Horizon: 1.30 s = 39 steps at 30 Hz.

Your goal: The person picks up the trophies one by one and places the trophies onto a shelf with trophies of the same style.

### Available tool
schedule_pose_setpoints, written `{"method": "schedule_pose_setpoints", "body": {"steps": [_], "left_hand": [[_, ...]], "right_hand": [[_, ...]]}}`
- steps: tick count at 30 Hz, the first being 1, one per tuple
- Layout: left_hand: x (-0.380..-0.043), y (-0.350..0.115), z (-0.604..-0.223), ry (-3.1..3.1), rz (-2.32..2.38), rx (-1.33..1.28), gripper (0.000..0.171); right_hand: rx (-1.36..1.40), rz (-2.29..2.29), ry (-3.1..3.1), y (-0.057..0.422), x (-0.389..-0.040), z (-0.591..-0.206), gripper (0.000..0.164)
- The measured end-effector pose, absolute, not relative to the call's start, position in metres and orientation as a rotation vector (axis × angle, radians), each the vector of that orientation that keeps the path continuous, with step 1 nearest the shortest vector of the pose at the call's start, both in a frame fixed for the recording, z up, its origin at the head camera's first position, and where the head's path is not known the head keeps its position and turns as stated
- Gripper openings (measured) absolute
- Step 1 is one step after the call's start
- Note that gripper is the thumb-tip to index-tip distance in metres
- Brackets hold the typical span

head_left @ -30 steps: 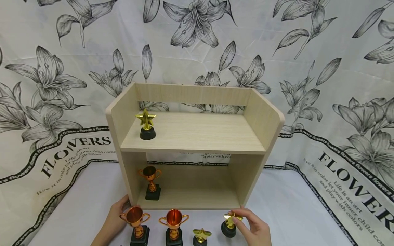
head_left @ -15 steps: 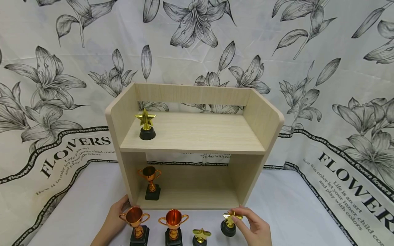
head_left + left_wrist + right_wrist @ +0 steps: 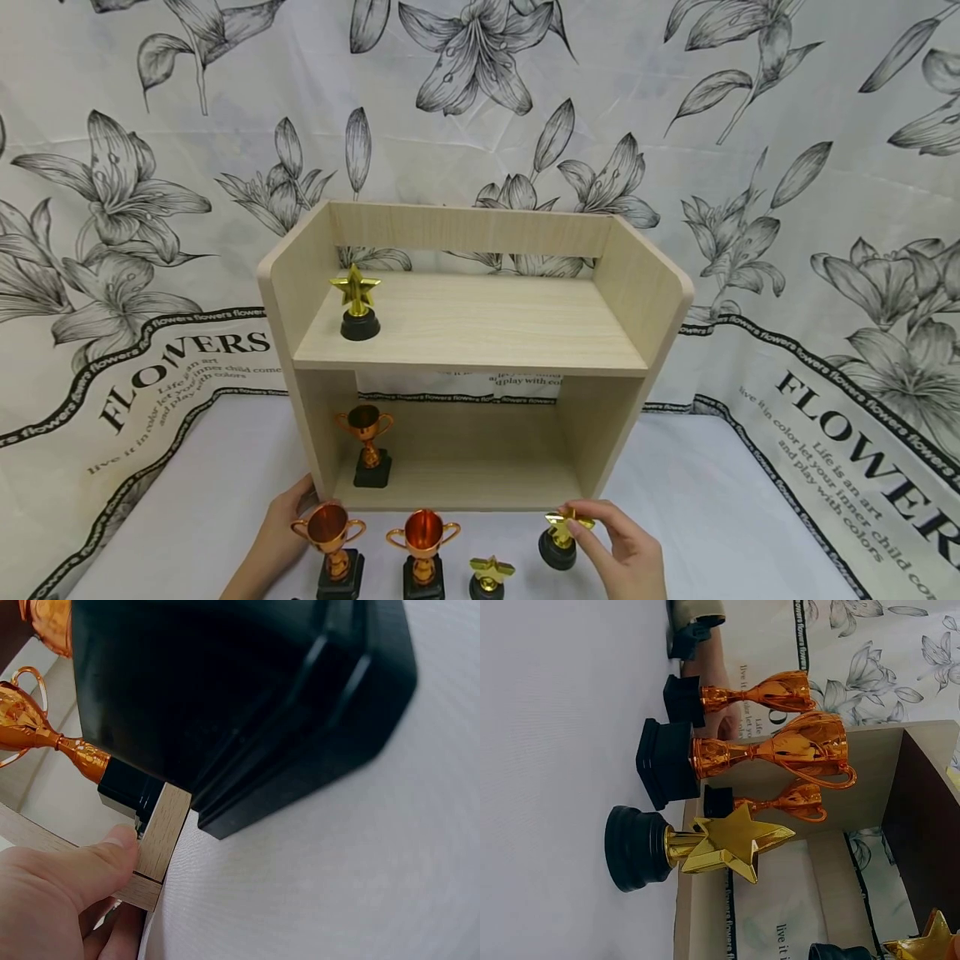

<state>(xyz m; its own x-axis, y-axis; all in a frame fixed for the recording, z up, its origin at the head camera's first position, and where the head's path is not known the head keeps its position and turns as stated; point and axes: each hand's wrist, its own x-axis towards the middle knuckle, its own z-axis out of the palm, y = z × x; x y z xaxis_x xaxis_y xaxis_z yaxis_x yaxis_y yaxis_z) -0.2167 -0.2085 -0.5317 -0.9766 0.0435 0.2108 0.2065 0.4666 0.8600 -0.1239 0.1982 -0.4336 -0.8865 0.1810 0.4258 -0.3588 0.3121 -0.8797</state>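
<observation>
Only the left wrist view shows clearly how the left hand (image 3: 67, 892) grips the wooden shelf (image 3: 480, 321), its thumb on the front lower corner and other fingers curled behind; in the head view a bronze cup (image 3: 335, 547) partly covers that grip. The right wrist view catches just a sliver of fingertip, whereas the head view shows the right hand (image 3: 630, 554) pinching a gold star trophy (image 3: 557, 552) near the shelf's right end, star between thumb and fingers, black base below the fingertips, slightly tilted
</observation>
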Motion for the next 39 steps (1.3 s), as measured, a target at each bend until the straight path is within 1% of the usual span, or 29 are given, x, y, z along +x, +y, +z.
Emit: {"method": "schedule_pose_setpoints", "body": {"steps": [3,10,14,20,27,30,37,39], "left_hand": [[-0.217,-0.209,-0.532,-2.547,-1.540,-0.227,0.067],[-0.217,-0.209,-0.535,-2.502,-1.457,-0.256,0.061],[-0.216,-0.209,-0.534,-2.516,-1.469,-0.262,0.063],[-0.215,-0.210,-0.532,-2.526,-1.475,-0.271,0.064],[-0.214,-0.210,-0.532,-2.497,-1.447,-0.289,0.064],[-0.213,-0.210,-0.532,-2.476,-1.449,-0.304,0.064],[-0.215,-0.209,-0.530,-2.525,-1.449,-0.271,0.065],[-0.216,-0.209,-0.531,-2.527,-1.455,-0.273,0.065]], "right_hand": [[0.113,1.603,-2.152,0.198,-0.123,-0.431,0.020],[0.043,1.623,-2.194,0.197,-0.123,-0.424,0.022],[-0.015,1.644,-2.224,0.197,-0.122,-0.421,0.021],[0.129,1.629,-2.143,0.199,-0.125,-0.418,0.020],[0.075,1.643,-2.173,0.199,-0.125,-0.412,0.019],[0.100,1.635,-2.169,0.199,-0.125,-0.411,0.020],[0.285,1.628,-2.117,0.203,-0.130,-0.409,0.021],[0.291,1.630,-2.114,0.204,-0.131,-0.409,0.021]]}}
